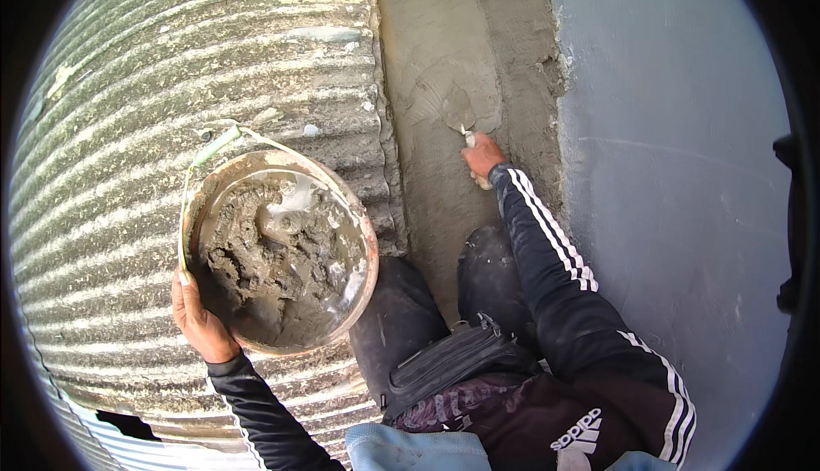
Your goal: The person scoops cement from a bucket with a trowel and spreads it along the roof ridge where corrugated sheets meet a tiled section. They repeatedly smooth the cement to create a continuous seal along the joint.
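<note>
My right hand (483,157) is closed round the handle of a trowel (459,109). The trowel's blade, coated in grey mortar, lies against the wet mortar strip (444,176) in front of me. At the left, my left hand (202,321) grips the side of a bucket (369,253), near the foot of its wire bail; the fingers behind the rim are hidden. Lumpy wet mortar (278,257) with a little water on top sits inside the bucket. The bail with its pale green grip (217,146) leans over the far left side of the rim.
Weathered corrugated roofing sheet (128,163) spreads over the left and carries the bucket. A smooth blue-grey wall (666,129) rises along the right, with a rough mortar edge at its foot. My knees are over the near end of the strip, and a black waist bag (457,356) hangs at my lap.
</note>
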Action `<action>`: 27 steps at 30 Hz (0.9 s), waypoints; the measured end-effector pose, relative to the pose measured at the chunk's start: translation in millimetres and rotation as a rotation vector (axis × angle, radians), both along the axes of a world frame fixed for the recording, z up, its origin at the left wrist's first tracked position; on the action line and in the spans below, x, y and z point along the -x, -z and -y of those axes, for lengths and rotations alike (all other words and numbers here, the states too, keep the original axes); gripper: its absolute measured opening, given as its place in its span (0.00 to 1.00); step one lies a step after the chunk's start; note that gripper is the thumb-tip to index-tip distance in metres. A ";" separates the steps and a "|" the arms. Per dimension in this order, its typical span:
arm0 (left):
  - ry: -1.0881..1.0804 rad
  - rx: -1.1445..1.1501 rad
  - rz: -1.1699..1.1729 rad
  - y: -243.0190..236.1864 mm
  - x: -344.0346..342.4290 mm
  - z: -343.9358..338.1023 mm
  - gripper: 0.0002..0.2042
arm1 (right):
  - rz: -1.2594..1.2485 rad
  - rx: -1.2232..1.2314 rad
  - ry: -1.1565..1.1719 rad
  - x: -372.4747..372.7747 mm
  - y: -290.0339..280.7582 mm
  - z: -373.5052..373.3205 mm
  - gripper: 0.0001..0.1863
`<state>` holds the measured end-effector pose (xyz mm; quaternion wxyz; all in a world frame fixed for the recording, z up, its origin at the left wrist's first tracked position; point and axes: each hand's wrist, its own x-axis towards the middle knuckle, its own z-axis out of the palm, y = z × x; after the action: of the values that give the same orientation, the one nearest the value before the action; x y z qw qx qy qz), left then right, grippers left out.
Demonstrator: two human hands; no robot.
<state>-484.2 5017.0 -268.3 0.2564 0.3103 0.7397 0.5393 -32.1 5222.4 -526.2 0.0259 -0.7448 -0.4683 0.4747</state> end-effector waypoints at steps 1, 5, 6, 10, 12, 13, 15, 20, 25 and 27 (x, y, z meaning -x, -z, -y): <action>0.034 -0.016 0.013 -0.1 -0.6 -0.5 0.19 | -0.013 0.043 -0.165 5.5 3.1 6.5 0.21; 0.016 -0.001 -0.066 -0.2 -2.5 -1.3 0.19 | -0.144 -0.022 -0.094 10.8 18.0 40.9 0.19; 0.002 -0.003 -0.029 0.1 -2.7 -0.9 0.19 | -0.127 -0.086 0.034 5.5 20.2 43.1 0.19; 0.001 -0.016 0.016 0.7 0.3 0.5 0.19 | -0.097 -0.117 0.313 -6.8 22.4 38.7 0.18; 0.006 -0.020 0.018 1.7 2.1 1.2 0.19 | -0.185 -0.040 0.099 -0.1 20.8 34.5 0.18; 0.017 -0.018 0.012 2.5 2.7 1.3 0.19 | -0.226 0.008 -0.010 6.3 19.4 32.9 0.18; 0.011 -0.020 0.000 3.9 3.1 1.0 0.19 | -0.236 -0.037 -0.066 19.0 16.8 24.7 0.17; 0.034 -0.061 0.057 4.1 1.1 -0.1 0.19 | -0.294 -0.124 0.225 11.7 14.7 -54.2 0.14; 0.031 -0.069 0.061 3.1 0.4 -1.8 0.19 | -0.223 0.012 0.012 8.9 21.7 -97.7 0.15; 0.037 -0.067 0.063 3.2 0.6 -1.7 0.19 | -0.145 0.009 -0.208 19.5 22.1 -85.1 0.16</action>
<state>-484.7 5018.7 -271.5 0.2788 0.3151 0.7070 0.5684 -51.6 5307.4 -548.3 0.0073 -0.6561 -0.5378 0.5294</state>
